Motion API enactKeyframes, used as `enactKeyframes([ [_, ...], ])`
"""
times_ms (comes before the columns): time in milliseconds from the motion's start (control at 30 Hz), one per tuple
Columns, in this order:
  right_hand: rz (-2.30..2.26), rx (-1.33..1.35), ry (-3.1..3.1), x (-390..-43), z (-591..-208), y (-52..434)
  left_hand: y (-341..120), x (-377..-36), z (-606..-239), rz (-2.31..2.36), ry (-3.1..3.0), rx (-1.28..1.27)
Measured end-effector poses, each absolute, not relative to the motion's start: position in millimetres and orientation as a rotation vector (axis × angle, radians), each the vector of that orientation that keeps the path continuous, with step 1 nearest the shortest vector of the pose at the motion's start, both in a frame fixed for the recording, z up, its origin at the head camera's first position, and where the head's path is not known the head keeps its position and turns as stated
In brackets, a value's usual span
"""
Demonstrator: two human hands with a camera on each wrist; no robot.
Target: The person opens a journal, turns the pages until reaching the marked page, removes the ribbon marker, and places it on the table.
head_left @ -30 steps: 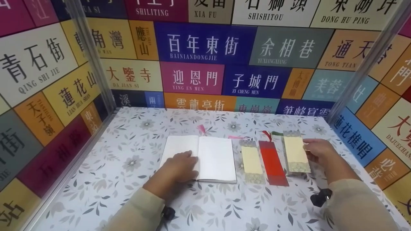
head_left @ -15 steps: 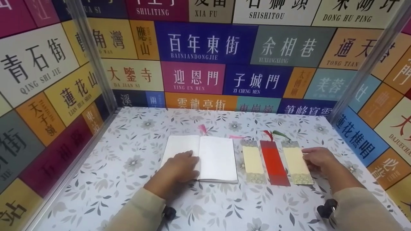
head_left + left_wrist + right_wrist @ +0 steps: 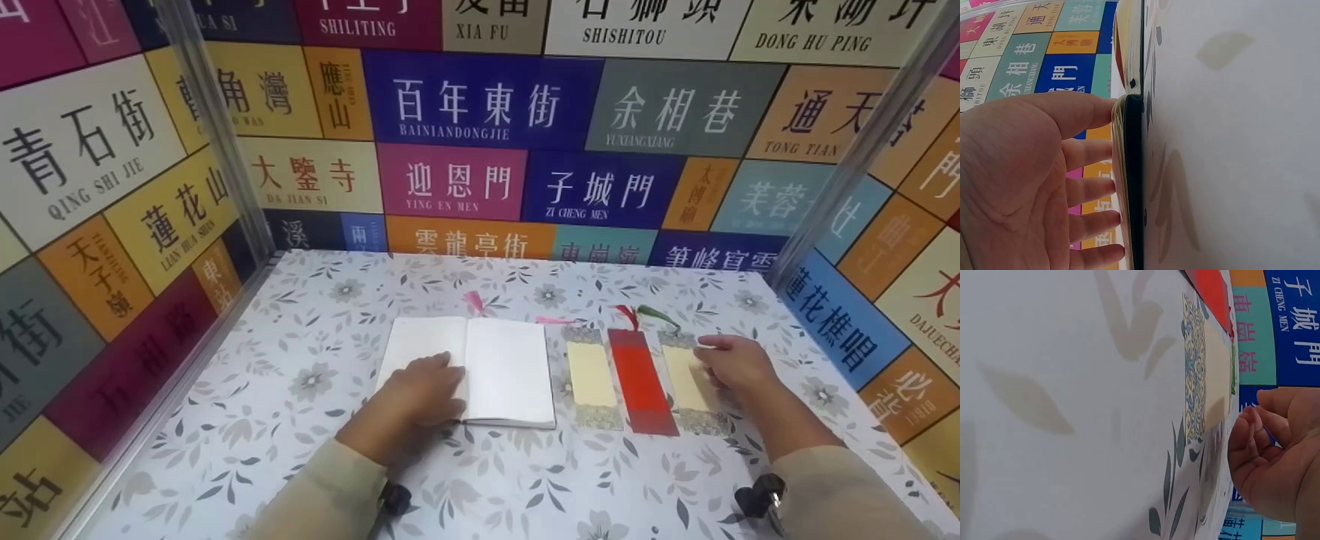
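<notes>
Left hand (image 3: 424, 390) lies flat on the left page of the open notebook (image 3: 506, 367), fingers straight, pressing it onto the counter (image 3: 300, 420). Right hand (image 3: 735, 364) hovers over the rightmost cream bookmark (image 3: 686, 371), fingers loosely curled, holding nothing; contact unclear. Bookmark lies flat, just beside the red bookmark (image 3: 641, 382); another cream bookmark (image 3: 590, 375) sits between red one and notebook.

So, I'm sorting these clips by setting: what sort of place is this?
Probably a staged tabletop booth: a floral-covered table, walls papered with street-name signs, metal frame posts, an open notebook and bookmarks.
</notes>
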State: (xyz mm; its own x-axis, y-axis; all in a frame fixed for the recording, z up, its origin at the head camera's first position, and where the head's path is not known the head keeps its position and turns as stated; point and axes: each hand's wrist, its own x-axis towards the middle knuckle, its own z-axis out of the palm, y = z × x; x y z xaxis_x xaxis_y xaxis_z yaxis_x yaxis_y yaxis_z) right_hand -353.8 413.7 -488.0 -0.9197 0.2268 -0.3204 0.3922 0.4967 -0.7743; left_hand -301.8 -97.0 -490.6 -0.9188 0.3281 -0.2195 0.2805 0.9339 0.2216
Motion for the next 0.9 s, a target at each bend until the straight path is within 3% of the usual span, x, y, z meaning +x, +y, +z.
enactKeyframes([
  [400, -1.462, 0.367, 2.482, -346.3, -484.5, 332.1, -96.1, -305.1, -493.0, 0.257, 2.826, 0.460],
  [633, -1.257, 0.115, 2.753, -338.2, -488.9, 293.0, -94.8, -304.7, -492.2, 0.228, 2.843, 0.481],
  [900, -1.352, -0.109, 2.801, -332.3, -492.5, 262.6, -95.2, -301.2, -490.6, 0.258, 2.842, 0.446],
])
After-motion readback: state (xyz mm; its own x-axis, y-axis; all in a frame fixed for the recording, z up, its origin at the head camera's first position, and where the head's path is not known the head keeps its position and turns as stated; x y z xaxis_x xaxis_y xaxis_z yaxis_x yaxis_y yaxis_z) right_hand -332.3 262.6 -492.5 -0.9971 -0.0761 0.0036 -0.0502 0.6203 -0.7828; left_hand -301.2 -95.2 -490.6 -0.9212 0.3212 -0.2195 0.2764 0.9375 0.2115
